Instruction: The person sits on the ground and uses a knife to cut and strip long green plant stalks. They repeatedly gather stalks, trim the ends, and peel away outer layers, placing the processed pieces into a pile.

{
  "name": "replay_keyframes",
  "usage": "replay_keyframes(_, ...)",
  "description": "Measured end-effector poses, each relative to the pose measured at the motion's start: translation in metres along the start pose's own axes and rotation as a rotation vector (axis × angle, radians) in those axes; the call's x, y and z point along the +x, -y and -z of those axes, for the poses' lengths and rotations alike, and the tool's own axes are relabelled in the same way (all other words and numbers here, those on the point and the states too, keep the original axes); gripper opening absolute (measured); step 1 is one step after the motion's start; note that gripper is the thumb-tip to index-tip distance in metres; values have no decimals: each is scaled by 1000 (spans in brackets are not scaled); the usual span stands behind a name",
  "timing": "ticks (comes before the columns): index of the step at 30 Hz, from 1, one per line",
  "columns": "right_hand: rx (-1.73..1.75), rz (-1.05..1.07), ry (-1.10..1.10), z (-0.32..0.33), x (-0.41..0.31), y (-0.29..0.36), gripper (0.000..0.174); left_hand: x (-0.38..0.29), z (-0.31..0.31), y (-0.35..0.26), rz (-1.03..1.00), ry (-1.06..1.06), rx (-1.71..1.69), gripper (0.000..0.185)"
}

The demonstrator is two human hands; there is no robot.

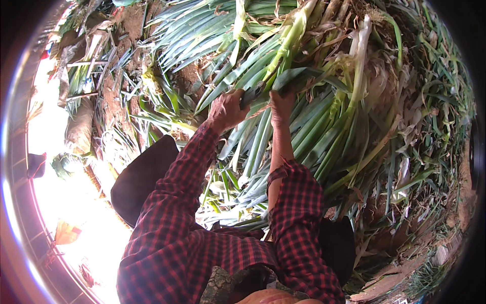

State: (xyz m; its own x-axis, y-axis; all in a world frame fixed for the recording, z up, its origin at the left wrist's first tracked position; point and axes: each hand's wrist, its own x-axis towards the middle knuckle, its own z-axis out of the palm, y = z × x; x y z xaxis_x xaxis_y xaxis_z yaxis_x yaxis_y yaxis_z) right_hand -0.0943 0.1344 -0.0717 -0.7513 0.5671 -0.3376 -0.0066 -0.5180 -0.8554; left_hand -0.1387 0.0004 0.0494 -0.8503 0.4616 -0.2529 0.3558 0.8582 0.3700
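Note:
Long green onion stalks with pale stems and broad blue-green leaves lie heaped before me. My left hand is closed around a green leaf at the pile's near left side. Just right of it, my right hand grips the same stretch of leaves, with a bent dark green leaf arching above its fingers. A thin reddish-brown strand runs between the two hands. A thick pale onion stem stands out at the upper right of the heap. The fingertips of both hands are partly hidden by leaves.
More onion leaves spread at the top. Dry husks and leaf scraps cover the right side. Trimmings lie on brown soil at the left, beside a rolled pale brown object. Strong glare washes out the lower left.

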Motion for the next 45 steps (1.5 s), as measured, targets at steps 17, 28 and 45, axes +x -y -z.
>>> replay_keyframes(17,26,-150,-9,33,-59,74,55,137,14,-79,20,-63,101,39)
replay_keyframes(28,353,-477,34,83,-72,61,67,208,21,-107,26,-5,164,45)
replay_keyframes(45,4,-134,-20,32,-135,29,44,235,6,-73,88,-67,102,48)
